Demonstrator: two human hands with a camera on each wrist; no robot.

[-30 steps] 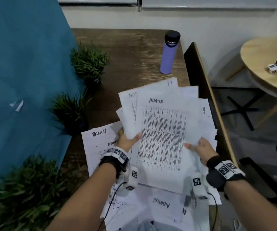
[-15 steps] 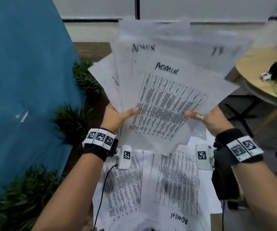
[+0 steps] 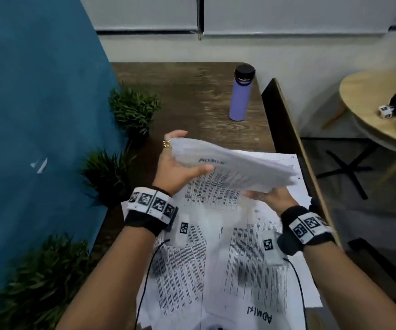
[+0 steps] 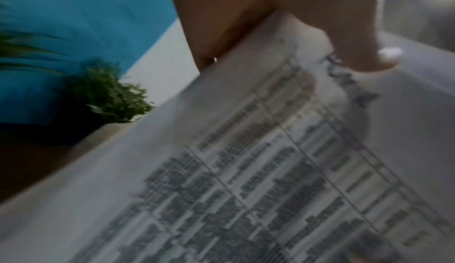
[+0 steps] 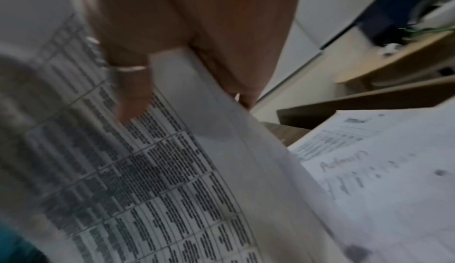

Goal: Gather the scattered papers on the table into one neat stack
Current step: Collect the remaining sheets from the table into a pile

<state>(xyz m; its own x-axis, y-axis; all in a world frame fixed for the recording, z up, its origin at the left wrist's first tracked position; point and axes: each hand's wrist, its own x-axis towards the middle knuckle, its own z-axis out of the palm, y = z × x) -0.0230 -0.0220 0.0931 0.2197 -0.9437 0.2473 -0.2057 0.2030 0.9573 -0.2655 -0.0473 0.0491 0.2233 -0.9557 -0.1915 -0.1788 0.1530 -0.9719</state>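
Gripping paper bundle [image 3: 235,167] with both hands, loose sheets [image 3: 240,270] beneath

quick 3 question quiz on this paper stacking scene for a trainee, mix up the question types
1. True or false: the bundle of papers rests flat on the wooden table.
2. Which hand has its thumb on top of the bundle? A. left hand B. right hand C. neither
3. Fill in: the purple bottle standing behind the hands has a ____ cap.

Key:
1. False; both hands hold it tilted in the air above the loose sheets on the table.
2. A; the right hand supports it from below.
3. Black.
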